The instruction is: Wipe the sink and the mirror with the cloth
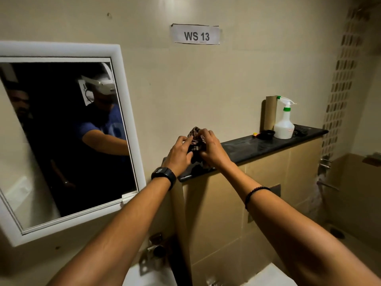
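A dark checked cloth is bunched between both my hands above the left end of a black stone shelf. My left hand, with a black watch on its wrist, grips the cloth from the left. My right hand grips it from the right, fingers curled over the top. The white-framed mirror hangs on the wall to the left and reflects a person in a blue shirt. Only a white edge of the sink shows at the bottom, below a metal tap.
On the shelf's right end stand a white spray bottle with a green nozzle, a cardboard tube, and a small black dish. A "WS 13" label is stuck on the wall. Metal fittings project from the tiled wall at right.
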